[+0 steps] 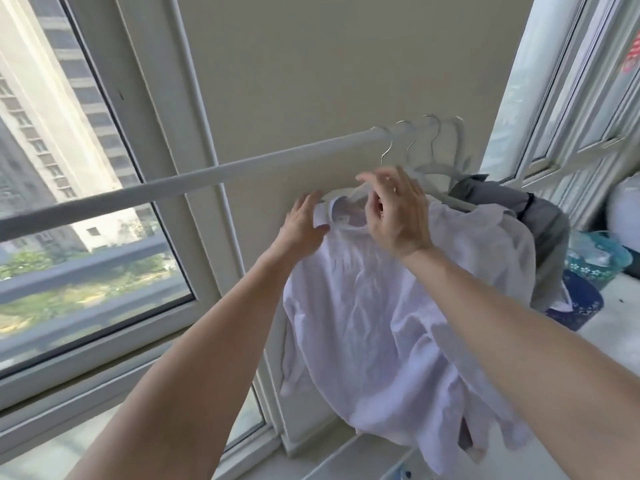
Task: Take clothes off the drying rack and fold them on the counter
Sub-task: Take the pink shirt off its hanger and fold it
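The large glass window point(86, 202) fills the left, and across it runs the long white drying rail point(207, 181), set high so that garments hang free of the sill. The crumpled white collared shirt point(381, 323) hangs below the rail's far end on a white plastic hanger point(358, 192), its body draped down and bunched toward the lower right. Behind it a grey garment point(543, 220) hangs from the same cluster of wire-hooked hangers point(431, 143).

Both arms reach up to the shirt's neck, probably to free it from the hanger or lift the hanger off. The left hand point(304, 225) pinches the collar edge between thumb and fingers, steadying the cloth. The right hand point(394, 211) hovers over the hanger's neck, its fingers bent but blurred; I cannot tell whether it grasps anything.

On the right floor stands a teal patterned basket point(620, 256) holding something pale and indistinct, with a dark blue patterned tub point(585, 303) beside it, its contents hidden.
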